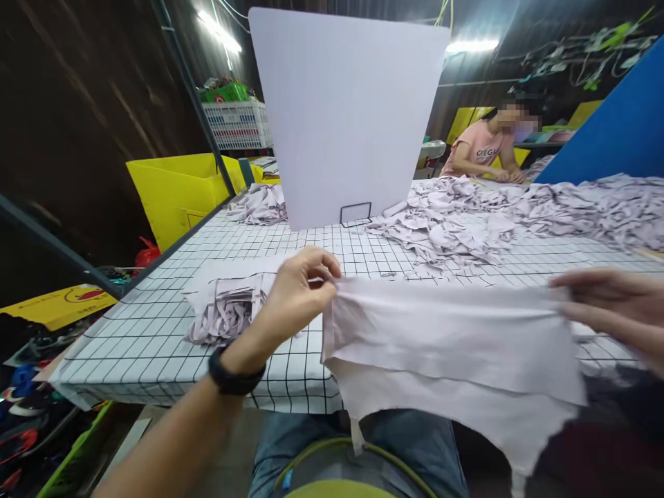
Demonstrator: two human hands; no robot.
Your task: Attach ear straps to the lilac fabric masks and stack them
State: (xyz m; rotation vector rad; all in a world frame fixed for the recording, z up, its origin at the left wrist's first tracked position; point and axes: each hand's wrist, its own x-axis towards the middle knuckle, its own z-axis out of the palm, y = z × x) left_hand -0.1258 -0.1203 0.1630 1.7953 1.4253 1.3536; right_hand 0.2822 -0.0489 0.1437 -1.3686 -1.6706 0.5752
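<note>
A pale pinkish-grey piece of fabric (446, 346) is stretched between my two hands, over the front edge of the table and above my lap. It hangs in two layers, with a curved lower edge and narrow strips dangling from it. My left hand (303, 290) pinches its upper left corner between thumb and fingers. My right hand (617, 308), somewhat blurred, grips the upper right corner. Left of my left hand, a stack of folded fabric pieces (228, 311) in the same colour lies on the table, partly hidden by my wrist.
A checked cloth covers the table (150, 332). A white board (353, 117) stands upright on it in a wire stand (355, 214). Loose fabric heaps (446, 228) spread behind and to the right. A co-worker (482, 149) sits at the far right. Yellow boxes (171, 194) stand left.
</note>
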